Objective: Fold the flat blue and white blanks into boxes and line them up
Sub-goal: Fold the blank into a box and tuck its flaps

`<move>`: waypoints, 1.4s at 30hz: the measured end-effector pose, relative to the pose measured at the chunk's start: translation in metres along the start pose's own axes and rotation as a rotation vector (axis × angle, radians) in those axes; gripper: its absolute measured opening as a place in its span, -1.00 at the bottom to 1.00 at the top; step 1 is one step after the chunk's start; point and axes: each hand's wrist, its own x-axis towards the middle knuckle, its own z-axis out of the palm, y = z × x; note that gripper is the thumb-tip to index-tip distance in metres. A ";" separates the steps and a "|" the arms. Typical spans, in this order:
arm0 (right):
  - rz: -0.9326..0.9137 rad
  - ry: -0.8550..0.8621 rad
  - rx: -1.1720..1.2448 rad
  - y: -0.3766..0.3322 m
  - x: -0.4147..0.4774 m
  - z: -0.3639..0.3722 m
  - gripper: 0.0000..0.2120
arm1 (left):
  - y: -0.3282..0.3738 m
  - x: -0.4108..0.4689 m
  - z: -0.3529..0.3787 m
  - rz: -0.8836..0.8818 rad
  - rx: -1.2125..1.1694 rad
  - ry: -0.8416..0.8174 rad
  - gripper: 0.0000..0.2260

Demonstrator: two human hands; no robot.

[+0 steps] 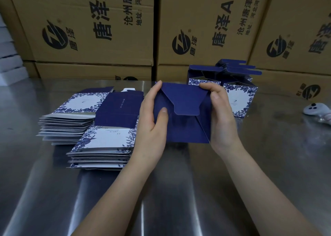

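navy box (186, 128) between left grip (152, 126) and right grip (223, 119)

Gripping a navy box (184, 128) from both sides with left hand (152, 126) and right hand (223, 117), tucked flaps (186, 105) facing the camera. To its left on the steel desk (268, 155), two stacks of flat blanks (107, 139); behind, folded boxes (240, 97) standing before brown cartons (89, 20).

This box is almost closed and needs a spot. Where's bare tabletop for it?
Bare steel for the box lies between the finished boxes and the white controller, and across the near edge of the table. Crowded: the stacks of blanks at left, the cartons behind.
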 end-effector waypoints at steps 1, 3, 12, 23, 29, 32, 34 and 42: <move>-0.001 -0.013 -0.006 0.000 0.000 -0.001 -0.78 | 0.000 0.000 0.000 -0.004 -0.001 0.008 -0.53; -0.007 -0.033 -0.057 0.001 -0.001 -0.002 -0.69 | 0.001 0.000 0.001 -0.011 -0.011 0.022 -0.55; -0.030 -0.113 -0.177 0.007 -0.003 -0.005 -0.17 | -0.004 -0.001 -0.002 0.040 0.092 0.024 -0.47; -0.015 -0.057 -0.272 0.011 -0.001 -0.004 -0.32 | -0.007 0.000 -0.005 0.014 0.135 0.046 -0.36; -0.082 -0.016 -0.376 0.013 -0.003 0.001 -0.36 | -0.005 -0.002 -0.004 0.062 0.156 0.103 -0.36; -0.096 0.010 -0.391 0.014 -0.003 0.001 -0.37 | -0.008 -0.001 -0.004 0.082 0.165 0.118 -0.36; -0.106 0.025 -0.418 0.015 -0.003 0.002 -0.37 | -0.010 -0.001 -0.003 0.110 0.185 0.136 -0.37; -0.128 0.074 -0.508 0.017 -0.005 0.003 -0.39 | -0.016 -0.001 -0.002 0.151 0.286 0.175 -0.37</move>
